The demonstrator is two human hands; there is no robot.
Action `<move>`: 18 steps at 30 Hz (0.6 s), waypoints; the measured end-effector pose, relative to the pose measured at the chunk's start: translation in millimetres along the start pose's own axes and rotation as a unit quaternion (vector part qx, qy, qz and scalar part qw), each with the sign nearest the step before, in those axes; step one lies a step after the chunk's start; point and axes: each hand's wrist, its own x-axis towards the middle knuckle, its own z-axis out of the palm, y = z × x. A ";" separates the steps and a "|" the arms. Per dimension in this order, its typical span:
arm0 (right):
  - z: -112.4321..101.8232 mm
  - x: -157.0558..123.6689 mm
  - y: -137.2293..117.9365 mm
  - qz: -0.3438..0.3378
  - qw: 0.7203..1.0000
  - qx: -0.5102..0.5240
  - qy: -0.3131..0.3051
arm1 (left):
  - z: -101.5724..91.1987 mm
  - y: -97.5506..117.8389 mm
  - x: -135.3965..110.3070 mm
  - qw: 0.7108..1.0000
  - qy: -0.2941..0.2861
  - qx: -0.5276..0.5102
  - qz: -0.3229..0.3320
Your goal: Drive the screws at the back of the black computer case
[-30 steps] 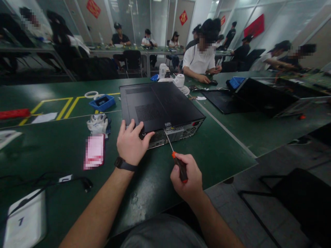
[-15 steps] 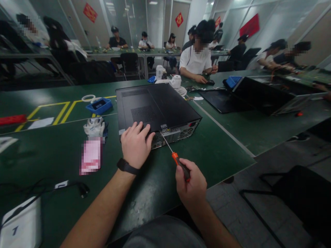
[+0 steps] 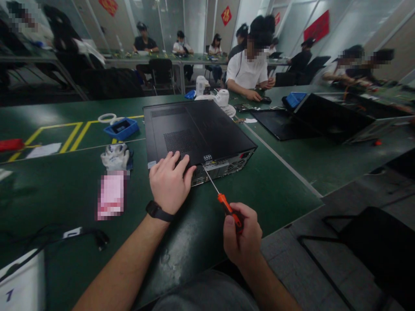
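A black desktop computer case (image 3: 217, 125) lies flat on the green table, its port-and-fan side towards me. My left hand (image 3: 171, 183) rests on the near left edge of its cover, palm down, fingers stretched out. In my right hand (image 3: 243, 233) is a screwdriver (image 3: 223, 201) with an orange and dark handle, gripped between thumb and fingers. Its thin shaft slants up to the left, and the tip meets the back edge of the case near the middle. Whatever the tip touches is too small to make out.
Left of the case are a blue tray (image 3: 121, 129), white gloves (image 3: 115, 156), a blurred pink item (image 3: 111, 194) and black cables (image 3: 97, 237). Behind it stands a white device (image 3: 222, 98). An opened case (image 3: 340, 116) is at right, near a seated co-worker (image 3: 248, 71). A chair (image 3: 372, 242) stands at lower right.
The handle has turned in my right hand, showing more of its orange side. The screwdriver tip is still at the case edge, and my left hand stays on the cover. The view has shifted slightly.
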 end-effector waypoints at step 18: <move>1.6 -3.7 5.8 -0.022 0.999 0.037 0.014 | 0.0 -2.5 -0.4 1.000 -0.008 -0.002 0.005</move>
